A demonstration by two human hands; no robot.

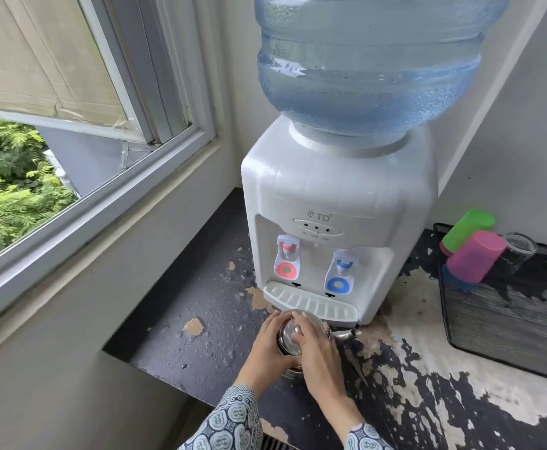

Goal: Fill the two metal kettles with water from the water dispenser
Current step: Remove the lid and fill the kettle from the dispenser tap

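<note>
A small metal kettle (287,336) stands on the worn counter just in front of the drip tray (311,303) of a white water dispenser (337,203). Its spout (346,334) points right. My left hand (267,350) wraps around the kettle's left side. My right hand (317,349) lies over its top, fingers on the lid. The dispenser has a red tap (287,254) on the left and a blue tap (342,271) on the right, with a large blue water bottle (369,60) on top. Only one kettle is in view.
A black mesh tray (509,316) at the right holds a green cup (467,228), a pink cup (475,256) and a clear glass (520,251). The dark counter (200,280) has peeling paint. An open window (80,131) is on the left, above a wall.
</note>
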